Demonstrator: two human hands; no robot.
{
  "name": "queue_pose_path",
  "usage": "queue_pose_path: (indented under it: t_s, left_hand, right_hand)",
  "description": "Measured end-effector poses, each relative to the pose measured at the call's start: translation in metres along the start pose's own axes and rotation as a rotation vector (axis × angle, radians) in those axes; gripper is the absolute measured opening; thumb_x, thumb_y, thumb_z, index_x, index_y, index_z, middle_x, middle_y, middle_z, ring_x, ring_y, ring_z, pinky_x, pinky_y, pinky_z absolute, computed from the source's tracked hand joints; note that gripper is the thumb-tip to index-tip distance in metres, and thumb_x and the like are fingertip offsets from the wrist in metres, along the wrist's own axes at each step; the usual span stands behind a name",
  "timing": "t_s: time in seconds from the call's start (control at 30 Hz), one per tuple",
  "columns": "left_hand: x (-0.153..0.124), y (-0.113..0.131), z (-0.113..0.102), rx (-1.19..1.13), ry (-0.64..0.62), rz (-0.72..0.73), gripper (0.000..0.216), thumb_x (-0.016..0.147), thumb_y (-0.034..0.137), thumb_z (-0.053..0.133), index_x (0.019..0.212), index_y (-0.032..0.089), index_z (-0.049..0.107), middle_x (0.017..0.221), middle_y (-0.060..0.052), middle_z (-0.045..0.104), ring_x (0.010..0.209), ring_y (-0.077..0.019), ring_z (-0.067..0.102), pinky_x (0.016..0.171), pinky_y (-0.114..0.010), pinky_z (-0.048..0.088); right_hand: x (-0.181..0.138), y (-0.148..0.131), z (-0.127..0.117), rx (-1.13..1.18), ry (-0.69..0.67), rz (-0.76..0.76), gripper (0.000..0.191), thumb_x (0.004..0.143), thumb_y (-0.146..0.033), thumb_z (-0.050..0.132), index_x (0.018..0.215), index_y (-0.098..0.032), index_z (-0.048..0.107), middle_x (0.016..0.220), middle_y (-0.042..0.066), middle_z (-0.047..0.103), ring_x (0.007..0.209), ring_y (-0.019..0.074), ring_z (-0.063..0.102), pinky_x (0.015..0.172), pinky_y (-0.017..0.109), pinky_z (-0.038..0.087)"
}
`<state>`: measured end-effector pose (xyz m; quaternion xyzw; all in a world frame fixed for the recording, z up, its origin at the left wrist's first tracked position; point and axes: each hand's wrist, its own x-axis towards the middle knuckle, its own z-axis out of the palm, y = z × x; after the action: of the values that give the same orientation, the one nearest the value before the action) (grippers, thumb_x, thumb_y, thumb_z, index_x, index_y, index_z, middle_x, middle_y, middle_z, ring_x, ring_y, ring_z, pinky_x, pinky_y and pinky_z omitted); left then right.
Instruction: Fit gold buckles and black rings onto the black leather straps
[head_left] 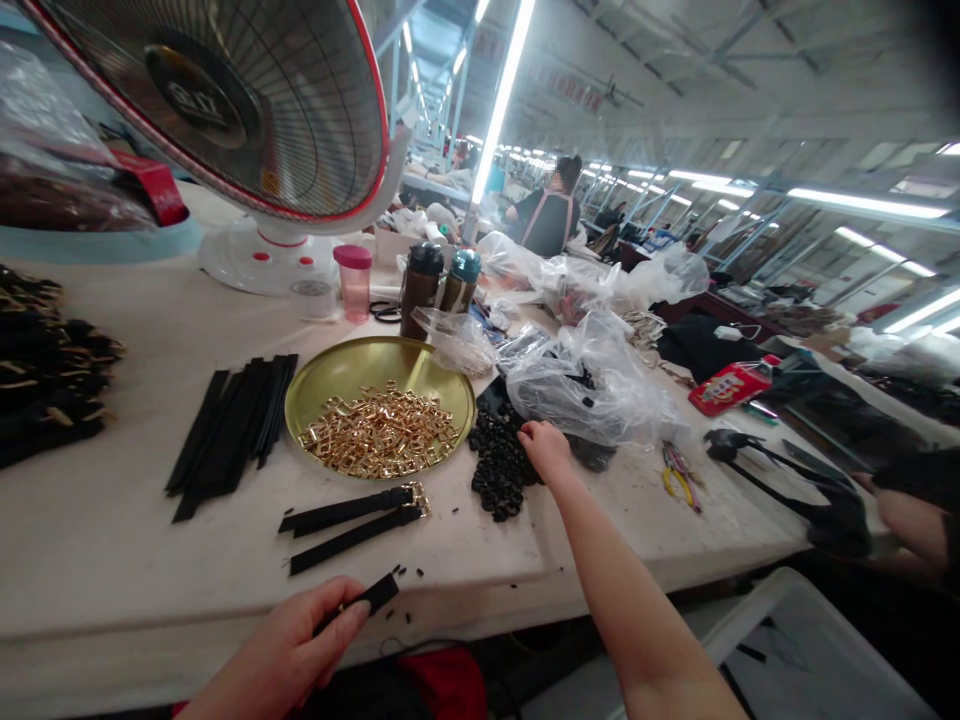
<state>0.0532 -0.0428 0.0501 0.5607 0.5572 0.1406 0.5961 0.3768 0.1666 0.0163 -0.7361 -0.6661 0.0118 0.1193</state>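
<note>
My left hand (319, 635) pinches a short black strap (382, 594) near the table's front edge, its flat end pointing up and to the right. At the right side of a pile of small black loops (495, 468) is my right hand (551, 455), fingers curled together; whatever lies between the fingertips is hidden. Two black straps with gold buckles (352, 512) rest in front of a round gold tray (322, 375), which holds a heap of gold buckles (386, 430). Plain black straps (232, 430) are stacked left of the tray.
A large fan (277, 235) stands at the back left. Behind the tray are a pink cup (354, 285) and dark bottles (421, 285). Clear plastic bags (600, 380), yellow-handled pliers (679, 485) and a red bottle (731, 387) lie rightward. Another person's arm (911, 515) is at far right.
</note>
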Motion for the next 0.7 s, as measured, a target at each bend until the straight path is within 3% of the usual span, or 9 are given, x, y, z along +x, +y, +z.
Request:
queue_pose_path:
  t_s: [0.3, 0.5, 0.7]
  left_hand:
    - [-0.003, -0.004, 0.001, -0.038, -0.015, -0.018, 0.043, 0.077, 0.055, 0.036, 0.086, 0.016, 0.051, 0.049, 0.006, 0.035, 0.042, -0.0082, 0.032, 0.039, -0.017, 0.024]
    - [-0.004, 0.000, 0.002, -0.057, -0.009, 0.012, 0.042, 0.077, 0.055, 0.036, 0.083, 0.015, 0.050, 0.049, 0.006, 0.035, 0.043, -0.0082, 0.033, 0.039, -0.017, 0.026]
    - [-0.006, -0.004, 0.002, -0.113, -0.001, 0.013, 0.044, 0.076, 0.054, 0.041, 0.097, 0.016, 0.048, 0.049, 0.007, 0.036, 0.041, -0.0076, 0.033, 0.039, -0.017, 0.027]
  right_hand:
    - [-0.007, 0.000, -0.006, -0.180, -0.160, 0.034, 0.023, 0.076, -0.035, 0.050, 0.085, -0.022, 0.066, 0.088, 0.007, 0.061, 0.083, 0.0186, 0.057, 0.066, 0.025, 0.037]
    - [-0.002, -0.004, -0.002, -0.131, -0.157, 0.003, 0.025, 0.079, -0.037, 0.047, 0.087, -0.022, 0.065, 0.085, 0.005, 0.061, 0.078, 0.0164, 0.057, 0.062, 0.023, 0.035]
    - [-0.010, -0.013, -0.010, -0.060, -0.042, -0.049, 0.017, 0.078, -0.027, 0.048, 0.080, -0.019, 0.063, 0.084, 0.006, 0.059, 0.078, 0.0171, 0.055, 0.067, 0.025, 0.035]
